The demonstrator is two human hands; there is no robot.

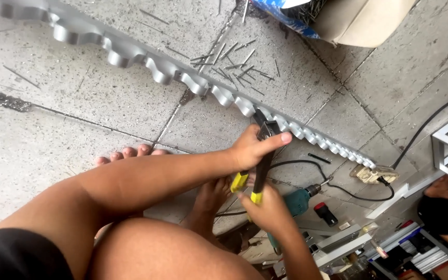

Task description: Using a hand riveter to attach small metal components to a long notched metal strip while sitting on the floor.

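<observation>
Fingers (pixel 281 138) of our left hand (pixel 250 150) clamp riveter (pixel 263 150) head against scalloped metal strip (pixel 182 78); right hand (pixel 268 210) squeezes yellow-tipped handles. We judge riveter rigid, heavy; strip stiff, sharp-edged. Drill (pixel 296 202) beside riveter.

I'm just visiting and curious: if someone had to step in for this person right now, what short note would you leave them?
Left hand: gripping the head of the hand riveter, pressed against the scalloped metal strip.
Right hand: closed on the riveter's yellow-tipped handles.
Nearby: loose rivet pins on the concrete floor beyond the strip; a teal electric drill by the right hand, with a power strip further right.
Done: cannot tell how many rivets are set.
Left: probably squeezing this rivet home; the rest is unclear.
</observation>
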